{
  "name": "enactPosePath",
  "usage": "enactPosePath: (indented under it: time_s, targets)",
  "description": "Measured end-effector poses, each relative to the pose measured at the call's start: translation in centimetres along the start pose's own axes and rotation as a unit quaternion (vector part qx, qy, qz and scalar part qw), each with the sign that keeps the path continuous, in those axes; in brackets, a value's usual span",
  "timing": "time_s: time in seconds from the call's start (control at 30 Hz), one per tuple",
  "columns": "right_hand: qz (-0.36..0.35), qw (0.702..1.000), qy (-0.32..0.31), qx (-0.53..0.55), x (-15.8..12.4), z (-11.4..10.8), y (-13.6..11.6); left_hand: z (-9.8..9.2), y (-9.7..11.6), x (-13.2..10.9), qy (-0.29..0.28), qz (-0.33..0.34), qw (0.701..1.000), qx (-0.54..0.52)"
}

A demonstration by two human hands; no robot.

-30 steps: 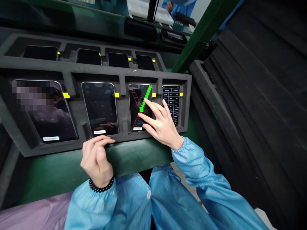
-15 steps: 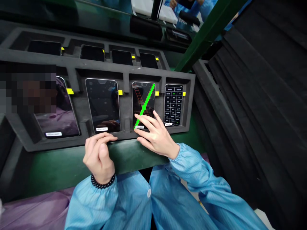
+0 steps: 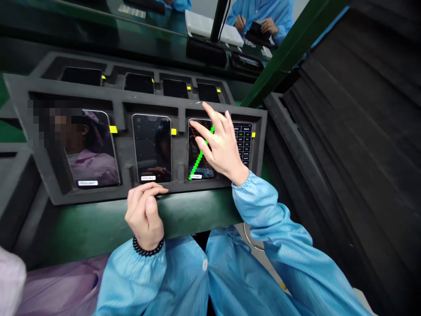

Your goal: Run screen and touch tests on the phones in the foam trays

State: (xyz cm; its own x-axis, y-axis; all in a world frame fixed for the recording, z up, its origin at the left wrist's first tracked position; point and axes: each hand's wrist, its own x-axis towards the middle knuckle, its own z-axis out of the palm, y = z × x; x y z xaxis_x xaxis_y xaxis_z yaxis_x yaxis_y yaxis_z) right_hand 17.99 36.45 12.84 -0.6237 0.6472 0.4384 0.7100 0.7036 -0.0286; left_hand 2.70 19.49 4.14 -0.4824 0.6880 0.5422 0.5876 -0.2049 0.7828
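A dark foam tray (image 3: 98,195) holds a front row of phones standing in slots. My right hand (image 3: 221,147) is open, fingers spread, over the third phone (image 3: 196,163), with a fingertip near the screen's top left corner. A green diagonal line runs across that screen. The fourth phone (image 3: 246,142) to the right shows a menu grid and is partly hidden by my hand. My left hand (image 3: 144,213) rests curled on the tray's front edge below the second phone (image 3: 152,147), holding nothing I can see. The first phone (image 3: 94,149) stands at the left.
A second row of dark phones (image 3: 140,83) sits in the tray's back slots, each beside a yellow tag. A green bench edge (image 3: 184,215) runs under the tray. Stacked black foam trays (image 3: 345,145) fill the right. Another person in blue works at the far table (image 3: 259,26).
My right hand moved from the bottom left of the third phone's screen up to its top left. The green diagonal was finished earlier. My left hand stayed on the tray edge.
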Motion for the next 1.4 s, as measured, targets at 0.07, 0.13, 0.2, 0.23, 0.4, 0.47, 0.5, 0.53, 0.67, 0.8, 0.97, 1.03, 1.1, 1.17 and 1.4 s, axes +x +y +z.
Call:
enactPosePath:
  time_s: [0.07,0.13,0.2,0.23,0.4,0.47,0.5,0.53,0.67,0.8,0.97,1.03,1.1,1.17,1.4]
  targets:
    - [-0.004,1.0,-0.003,-0.008,0.5,0.4,-0.1,0.0,0.0,0.0,0.001,0.003,1.0,-0.003]
    - [-0.006,1.0,-0.003,-0.014,0.6,0.6,-0.2,-0.1,0.0,0.0,0.002,0.004,1.0,-0.004]
    - [-0.005,1.0,-0.003,-0.016,0.3,0.6,-0.2,-0.1,0.0,0.0,0.001,0.004,1.0,-0.004]
    - [-0.005,1.0,-0.003,-0.015,0.1,0.5,-0.2,-0.1,0.0,0.0,-0.001,0.004,1.0,-0.005]
    - [-0.007,1.0,-0.003,-0.011,-1.2,0.1,-0.4,0.0,0.0,0.0,-0.001,0.004,1.0,-0.001]
    - [-0.003,1.0,-0.004,-0.007,-1.9,0.1,-0.5,0.0,0.0,0.0,-0.001,0.005,1.0,0.0]
    - [-0.001,1.0,-0.005,-0.005,-2.2,0.1,-0.5,0.0,-0.1,0.0,0.001,0.005,1.0,0.0]
    - [0.002,1.0,-0.006,-0.003,-2.5,0.1,-0.5,0.0,-0.1,0.0,0.003,0.006,1.0,0.0]
    - [0.01,1.0,-0.007,0.01,-3.9,0.1,-0.7,0.0,-0.1,-0.1,0.008,0.003,1.0,0.002]
    - [0.017,1.0,-0.018,0.015,-5.4,0.1,-1.0,0.0,0.0,-0.1,0.005,0.0,1.0,0.003]
    - [0.035,0.999,-0.026,0.021,-7.4,0.1,-1.3,0.1,0.1,-0.1,0.012,0.006,1.0,0.002]
    - [0.042,0.998,-0.028,0.026,-8.4,0.2,-1.5,0.1,0.1,-0.1,0.013,0.001,1.0,0.002]
    - [0.049,0.998,-0.028,0.028,-9.5,0.3,-1.7,0.1,0.1,0.0,0.013,-0.004,1.0,0.001]
    - [0.058,0.997,-0.031,0.029,-10.6,0.3,-2.0,0.0,0.2,0.0,0.014,-0.005,1.0,0.001]
    - [0.081,0.996,-0.026,0.042,-13.4,-0.3,-2.7,0.1,0.4,0.0,0.018,-0.009,1.0,0.0]
